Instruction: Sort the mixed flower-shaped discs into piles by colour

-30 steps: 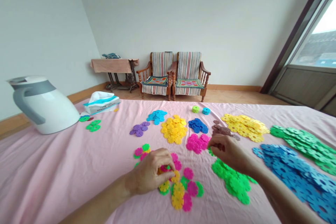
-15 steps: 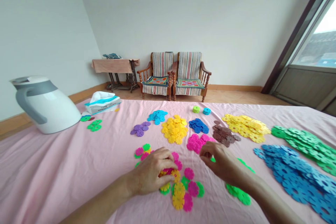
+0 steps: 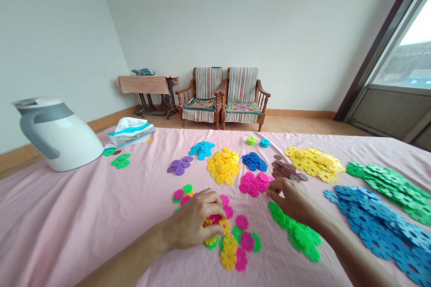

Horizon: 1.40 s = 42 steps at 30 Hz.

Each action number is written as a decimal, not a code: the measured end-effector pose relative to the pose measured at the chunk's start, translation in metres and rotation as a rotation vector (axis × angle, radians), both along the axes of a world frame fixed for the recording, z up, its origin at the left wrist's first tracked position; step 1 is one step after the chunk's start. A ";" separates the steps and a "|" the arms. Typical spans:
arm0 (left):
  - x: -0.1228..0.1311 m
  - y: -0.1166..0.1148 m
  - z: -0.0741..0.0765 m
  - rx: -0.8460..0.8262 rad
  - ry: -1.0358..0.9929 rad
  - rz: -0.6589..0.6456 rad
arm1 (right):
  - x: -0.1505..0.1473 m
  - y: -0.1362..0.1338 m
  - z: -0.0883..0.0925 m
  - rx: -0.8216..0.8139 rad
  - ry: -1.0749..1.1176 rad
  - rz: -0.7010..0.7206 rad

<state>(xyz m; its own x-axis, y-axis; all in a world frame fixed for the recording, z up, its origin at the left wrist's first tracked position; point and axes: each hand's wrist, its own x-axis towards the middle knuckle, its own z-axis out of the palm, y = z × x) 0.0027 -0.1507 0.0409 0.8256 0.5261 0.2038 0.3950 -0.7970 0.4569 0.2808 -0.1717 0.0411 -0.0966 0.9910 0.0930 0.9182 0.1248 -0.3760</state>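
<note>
Over the mixed pile of pink, yellow and green flower-shaped plastic discs (image 3: 230, 244), my left hand (image 3: 197, 217) is closed, its thumb and fingers round a yellow disc (image 3: 224, 225). Its palm covers part of that pile. My right hand (image 3: 289, 197) hovers at the right edge of the pink disc pile (image 3: 254, 184), fingers bent together. Whatever may be between its fingertips is hidden. Just below that hand lies a long heap of bright green discs (image 3: 296, 232).
Beyond my hands lie purple (image 3: 180, 165), light blue (image 3: 201, 150), yellow (image 3: 224, 166), dark blue (image 3: 255, 161) and brown discs (image 3: 288, 170). Larger blue discs (image 3: 373, 219) spread at right. A white jug (image 3: 67, 136) and a tissue box (image 3: 132, 133) stand at left.
My right hand has shifted a little to the right, uncovering more of the bright green heap. My left hand stays in place over the mixed discs.
</note>
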 end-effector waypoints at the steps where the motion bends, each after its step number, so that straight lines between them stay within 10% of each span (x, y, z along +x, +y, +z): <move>1: 0.000 0.000 0.000 -0.002 0.005 0.002 | 0.000 -0.001 0.002 -0.012 -0.029 0.010; 8: 0.001 -0.002 0.003 -0.012 0.029 0.014 | -0.004 -0.005 0.008 -0.072 -0.073 -0.013; 19: 0.002 -0.003 0.004 -0.005 0.037 0.025 | -0.056 -0.028 -0.002 -0.044 0.253 0.350; 37: 0.000 0.000 0.000 -0.001 0.024 0.024 | -0.026 0.009 -0.026 0.193 0.495 -0.145; 42: 0.001 -0.001 0.002 -0.006 0.031 0.025 | -0.034 -0.005 -0.009 0.107 0.419 0.075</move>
<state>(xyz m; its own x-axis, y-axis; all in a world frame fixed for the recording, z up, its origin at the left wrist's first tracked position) 0.0033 -0.1518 0.0428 0.8182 0.5478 0.1749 0.4289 -0.7839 0.4488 0.2472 -0.1763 0.0319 -0.0997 0.9653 0.2413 0.6761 0.2436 -0.6954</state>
